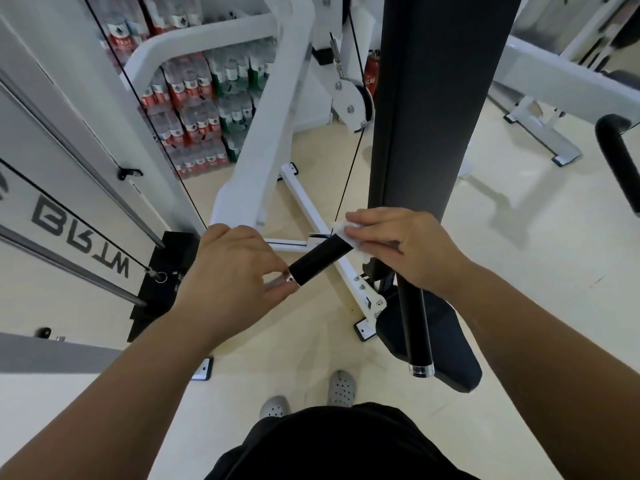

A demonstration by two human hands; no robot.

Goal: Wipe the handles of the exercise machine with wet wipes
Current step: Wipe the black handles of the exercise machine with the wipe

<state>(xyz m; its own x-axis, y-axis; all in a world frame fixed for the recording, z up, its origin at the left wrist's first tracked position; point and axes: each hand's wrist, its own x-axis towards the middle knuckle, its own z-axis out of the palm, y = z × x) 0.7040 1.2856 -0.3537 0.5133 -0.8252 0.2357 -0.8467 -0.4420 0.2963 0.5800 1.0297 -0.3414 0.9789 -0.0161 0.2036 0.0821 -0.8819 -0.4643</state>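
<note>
A black handle grip (320, 259) with a chrome end cap runs diagonally in front of me. My left hand (230, 271) pinches its lower chrome end between thumb and fingers. My right hand (401, 247) presses a white wet wipe (343, 233) around the grip's upper end. A second black handle (415, 327) with a chrome cap hangs down below my right wrist, untouched.
A thin black cable (349, 178) rises from the handle to a pulley (353, 102). The white machine frame (256, 140) and a dark upright post (422, 109) stand ahead. The weight stack (162, 271) is at left. Stacked bottled water (201, 109) fills the back. A padded black roller (620, 157) is at right.
</note>
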